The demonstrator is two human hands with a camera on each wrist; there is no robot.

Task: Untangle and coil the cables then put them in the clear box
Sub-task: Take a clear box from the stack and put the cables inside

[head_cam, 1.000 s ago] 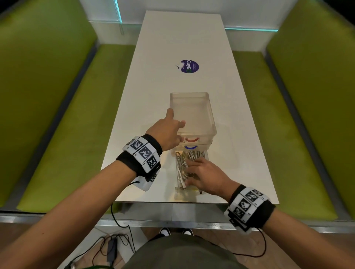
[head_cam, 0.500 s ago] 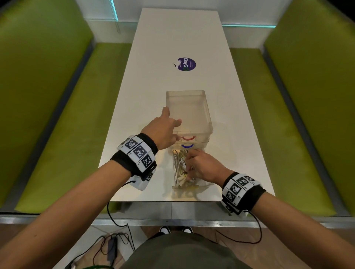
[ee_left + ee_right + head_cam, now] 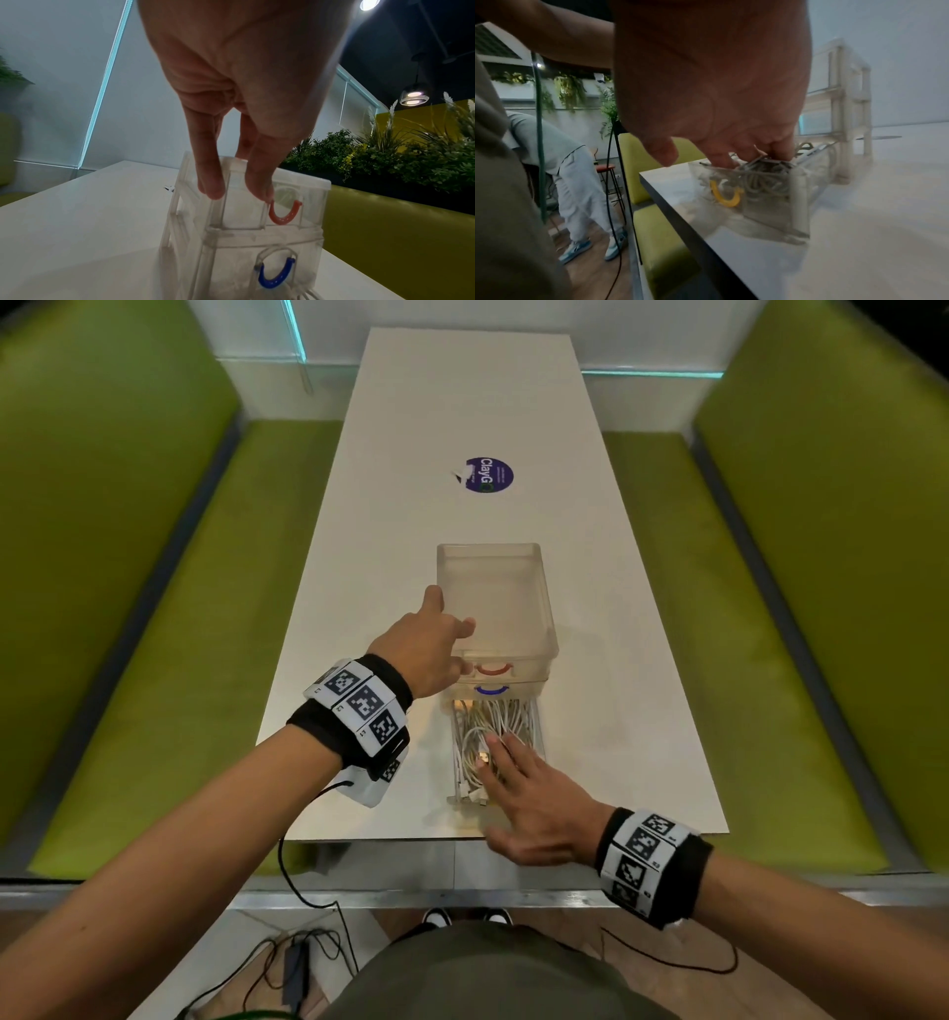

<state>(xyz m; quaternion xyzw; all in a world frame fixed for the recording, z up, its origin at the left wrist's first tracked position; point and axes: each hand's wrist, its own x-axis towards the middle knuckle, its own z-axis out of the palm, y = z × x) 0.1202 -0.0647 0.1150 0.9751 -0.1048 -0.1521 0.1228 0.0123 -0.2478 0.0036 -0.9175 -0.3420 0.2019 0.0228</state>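
A clear stacked drawer box (image 3: 495,598) stands on the white table (image 3: 462,403). Its top drawer has a red handle (image 3: 284,213), the one below a blue handle (image 3: 276,274). The lowest drawer (image 3: 770,205), with a yellow handle (image 3: 727,194), is pulled out toward me and holds a tangle of white cables (image 3: 488,721). My left hand (image 3: 441,634) rests on the box's near left top corner, with straight fingers (image 3: 210,172) down its front. My right hand (image 3: 506,757) lies over the cables, fingertips (image 3: 721,160) among them and thumb apart.
A round purple sticker (image 3: 488,474) lies farther along the table. Green benches (image 3: 154,608) flank both sides. The table's near edge is just under my right wrist. Black leads (image 3: 298,963) lie on the floor. A person (image 3: 577,172) stands behind, left of the table.
My right hand was curled into the cables half a second ago; it has drawn back a little toward me and its fingers now lie spread. The left hand stays on the box.
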